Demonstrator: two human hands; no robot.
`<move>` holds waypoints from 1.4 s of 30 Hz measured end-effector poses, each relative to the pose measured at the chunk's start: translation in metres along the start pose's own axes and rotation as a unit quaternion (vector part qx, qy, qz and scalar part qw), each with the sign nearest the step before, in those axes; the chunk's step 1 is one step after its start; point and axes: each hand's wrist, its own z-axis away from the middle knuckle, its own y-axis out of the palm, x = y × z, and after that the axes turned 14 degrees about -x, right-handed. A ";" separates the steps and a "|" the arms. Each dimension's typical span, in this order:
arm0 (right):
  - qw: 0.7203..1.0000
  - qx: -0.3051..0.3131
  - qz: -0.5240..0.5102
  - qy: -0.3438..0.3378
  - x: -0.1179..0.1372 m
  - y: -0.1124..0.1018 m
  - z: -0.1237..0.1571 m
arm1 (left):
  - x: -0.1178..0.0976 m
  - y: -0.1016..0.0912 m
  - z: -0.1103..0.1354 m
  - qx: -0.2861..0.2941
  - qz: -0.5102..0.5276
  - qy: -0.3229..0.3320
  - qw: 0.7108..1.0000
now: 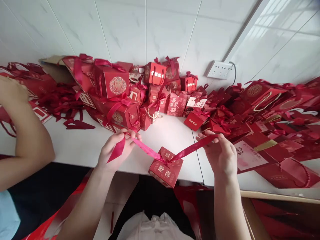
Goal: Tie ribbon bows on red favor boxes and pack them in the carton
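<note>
A small red gift box [163, 170] with gold lettering sits at the front edge of the white table, its near side jutting over the edge. A red ribbon [147, 150] is knotted at the middle of its top, and the two tails spread upward to either side. My left hand [118, 145] pinches one tail, whose loose end hangs over the fingers. The other tail runs taut to my right hand [218, 148], where thumb and fingers pinch its end. Both hands are raised above the table, apart from the box itself.
Finished-looking red gift boxes [115, 83] with bows are stacked along the wall. More boxes and bags [272, 116] crowd the right side. Loose ribbons [62, 100] lie at left, near another person's arm [32, 133]. A power strip [220, 70] is on the wall.
</note>
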 end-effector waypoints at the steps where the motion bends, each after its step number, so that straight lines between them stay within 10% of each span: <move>1: 0.999 0.035 0.002 -0.021 0.004 0.012 0.000 | -0.002 0.014 -0.004 0.032 0.026 -0.013 0.999; 9: 0.958 0.241 0.111 -0.109 0.018 0.076 0.009 | 0.000 0.091 -0.016 0.125 0.013 -0.062 0.990; 15: 0.955 0.252 0.105 -0.114 0.023 0.073 0.013 | -0.008 0.089 -0.007 0.107 0.023 -0.039 0.993; 20: 0.912 0.408 0.045 -0.016 0.029 0.048 0.000 | -0.024 0.066 -0.010 0.144 -0.078 0.047 0.985; 25: 0.860 0.355 0.317 -0.183 -0.003 0.050 -0.023 | 0.011 0.045 -0.018 0.115 -0.469 0.174 0.858; 32: 0.756 0.458 0.412 -0.221 -0.044 0.054 -0.031 | 0.068 0.028 -0.011 0.092 -0.631 0.256 0.727; 42: 0.740 0.432 0.465 -0.222 -0.059 0.050 -0.013 | 0.040 0.019 -0.032 0.213 -0.650 0.252 0.684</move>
